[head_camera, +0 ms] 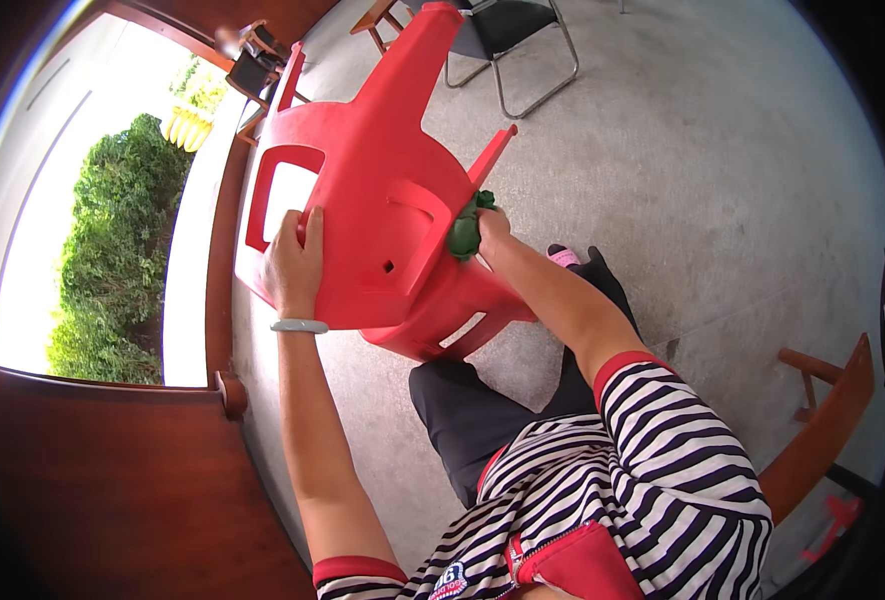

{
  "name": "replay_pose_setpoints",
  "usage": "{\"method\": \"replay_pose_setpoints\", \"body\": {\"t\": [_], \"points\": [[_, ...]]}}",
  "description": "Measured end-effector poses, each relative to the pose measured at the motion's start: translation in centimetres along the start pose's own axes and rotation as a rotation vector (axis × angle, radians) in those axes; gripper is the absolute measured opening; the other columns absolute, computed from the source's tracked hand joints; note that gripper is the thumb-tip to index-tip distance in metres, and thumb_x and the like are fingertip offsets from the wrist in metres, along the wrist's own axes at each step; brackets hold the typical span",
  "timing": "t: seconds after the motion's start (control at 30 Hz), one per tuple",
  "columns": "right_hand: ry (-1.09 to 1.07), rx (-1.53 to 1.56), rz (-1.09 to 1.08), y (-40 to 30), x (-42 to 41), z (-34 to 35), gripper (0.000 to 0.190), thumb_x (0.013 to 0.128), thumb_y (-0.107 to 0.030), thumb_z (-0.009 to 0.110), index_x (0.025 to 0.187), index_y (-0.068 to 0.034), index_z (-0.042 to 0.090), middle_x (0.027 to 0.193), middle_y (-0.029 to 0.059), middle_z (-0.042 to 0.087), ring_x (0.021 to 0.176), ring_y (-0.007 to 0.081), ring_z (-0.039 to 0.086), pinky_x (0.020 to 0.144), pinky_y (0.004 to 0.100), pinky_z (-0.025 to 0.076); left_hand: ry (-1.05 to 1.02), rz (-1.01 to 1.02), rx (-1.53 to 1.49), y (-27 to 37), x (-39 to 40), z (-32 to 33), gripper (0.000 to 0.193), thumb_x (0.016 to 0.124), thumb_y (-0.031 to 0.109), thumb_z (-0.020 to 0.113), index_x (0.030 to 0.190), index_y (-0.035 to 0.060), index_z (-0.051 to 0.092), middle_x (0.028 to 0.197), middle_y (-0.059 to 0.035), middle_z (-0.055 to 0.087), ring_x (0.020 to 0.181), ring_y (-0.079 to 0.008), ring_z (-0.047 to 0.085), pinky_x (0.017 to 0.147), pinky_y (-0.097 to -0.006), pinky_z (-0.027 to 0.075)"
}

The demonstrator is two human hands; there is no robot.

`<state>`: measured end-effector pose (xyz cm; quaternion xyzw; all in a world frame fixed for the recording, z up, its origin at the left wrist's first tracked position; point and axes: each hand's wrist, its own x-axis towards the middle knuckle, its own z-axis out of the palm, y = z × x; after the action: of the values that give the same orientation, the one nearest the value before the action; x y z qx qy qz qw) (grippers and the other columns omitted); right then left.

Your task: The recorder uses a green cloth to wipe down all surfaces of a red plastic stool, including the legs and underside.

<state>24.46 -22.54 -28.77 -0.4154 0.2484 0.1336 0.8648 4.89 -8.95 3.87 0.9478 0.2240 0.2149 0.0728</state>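
A red plastic chair is tilted in front of me, its legs pointing up and away. Below it, partly covered, is another red plastic piece of furniture with a slot; its full shape is hidden. My left hand grips the upper chair's edge beside its large rectangular opening. My right hand holds a bunched green cloth against the chair's right side, near one leg.
Dark wooden panelling lies at the lower left, beside a bright opening. A black chair with a metal frame stands beyond the red chair. Wooden furniture is at the right, and a person sits far back at the upper left.
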Motion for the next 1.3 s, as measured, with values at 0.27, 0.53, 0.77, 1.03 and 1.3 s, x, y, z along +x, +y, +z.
{"method": "replay_pose_setpoints", "body": {"t": [0.27,0.53,0.77,1.03,1.3], "points": [[-0.206,-0.001,-0.428,-14.1,-1.4,8.8,0.036,0.085,-0.018,0.071,0.115,0.001,0.066,0.103,0.0160,0.068,0.091,0.0256,0.066,0.080,0.0397,0.055,0.032,0.008,0.072,-3.1,-1.0,-1.6,0.049,0.104,0.057,0.051,0.100,0.0110,0.066,0.084,-0.0121,0.073,0.076,-0.0320,0.072,0.066,-0.0436,0.054],[0.384,-0.473,-0.291,-14.9,-1.2,9.1,0.055,0.085,-0.021,0.070,0.138,-0.012,0.056,0.143,0.0243,0.046,0.112,0.0479,0.063,0.100,0.0508,0.054,0.018,0.005,0.111,-3.7,-1.4,-2.2,0.050,0.104,0.056,0.050,0.100,0.0096,0.066,0.085,-0.0125,0.073,0.077,-0.0310,0.072,0.067,-0.0433,0.054],[0.194,0.013,-0.215,-3.8,-2.7,5.5,0.044,0.092,-0.029,0.069,0.127,-0.005,0.057,0.110,0.0165,0.066,0.100,0.0282,0.068,0.086,0.0426,0.056,0.036,0.008,0.069,-3.1,-0.8,-1.8,0.050,0.104,0.057,0.050,0.101,0.0096,0.066,0.085,-0.0136,0.073,0.078,-0.0322,0.072,0.067,-0.0446,0.054],[0.056,-0.443,-0.183,4.0,-17.6,5.8,0.031,0.093,-0.018,0.065,0.121,-0.003,0.060,0.107,0.0134,0.069,0.094,0.0242,0.070,0.080,0.0379,0.057,0.098,0.001,0.067,-3.7,-1.6,-2.1,0.046,0.102,0.055,0.054,0.099,0.0106,0.067,0.080,-0.0121,0.071,0.073,-0.0323,0.071,0.065,-0.0438,0.052],[-0.577,-0.150,-0.044,-5.6,-26.0,7.2,0.048,0.088,-0.006,0.071,0.133,-0.003,0.056,0.113,0.0108,0.067,0.100,0.0220,0.067,0.085,0.0347,0.057,0.163,0.068,0.011,-2.7,-2.1,-2.3,0.045,0.099,0.052,0.059,0.096,0.0083,0.068,0.075,-0.0151,0.070,0.072,-0.0356,0.070,0.065,-0.0471,0.051]]}}
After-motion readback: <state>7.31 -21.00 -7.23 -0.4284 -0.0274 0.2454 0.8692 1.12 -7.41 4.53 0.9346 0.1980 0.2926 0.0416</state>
